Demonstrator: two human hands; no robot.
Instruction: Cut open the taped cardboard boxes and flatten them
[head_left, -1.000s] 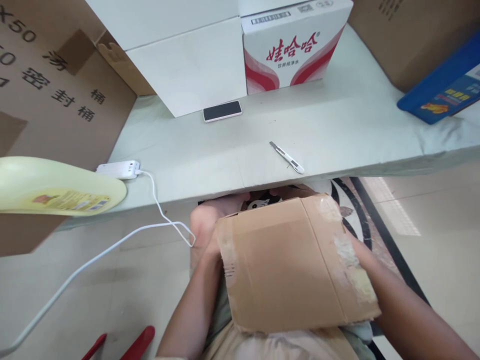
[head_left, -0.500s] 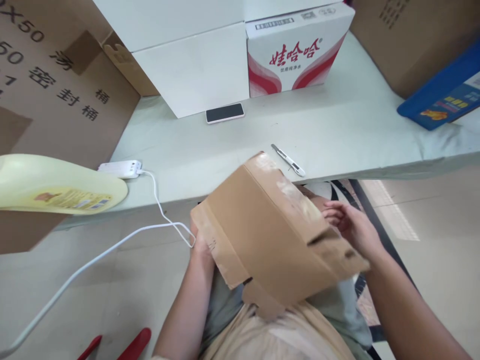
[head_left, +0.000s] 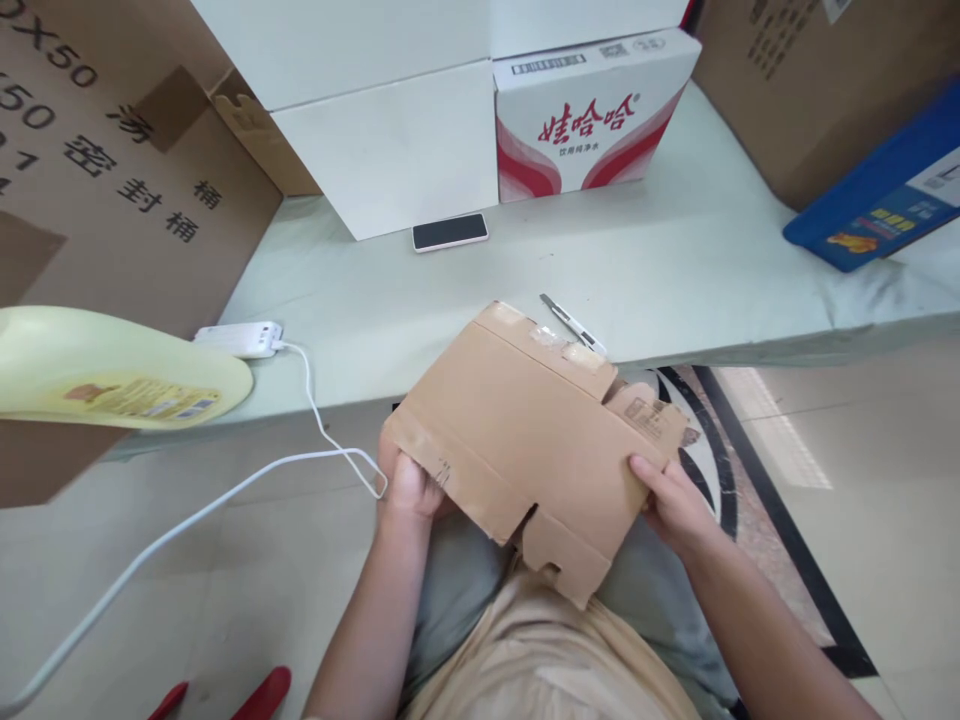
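Observation:
A brown flattened cardboard box (head_left: pixel 517 420) with notched flaps is held tilted over my lap, its upper edge overlapping the table edge. Bits of clear tape cling to its upper flap. My left hand (head_left: pixel 412 485) grips its left corner from beneath, with most of the fingers hidden behind the cardboard. At the right side, my right hand (head_left: pixel 671 495) pinches the edge, thumb on top and fingers underneath. Just beyond the cardboard, a white utility knife (head_left: pixel 574 323) lies on the table with its blade out.
On the cloth-covered table (head_left: pixel 337 300) lie a phone (head_left: pixel 450 232) and a white power bank (head_left: pixel 240 339) with a cable hanging off the edge. A pale yellow bottle (head_left: pixel 127 365) juts in at left. White cartons (head_left: pixel 397 150), a red-and-white water box (head_left: pixel 592 125) and a blue package (head_left: pixel 885 200) stand behind.
My right hand has closed on the cardboard's right edge after being off it. The cardboard has turned and lies flatter, its right flap swung upward. My left hand keeps its hold.

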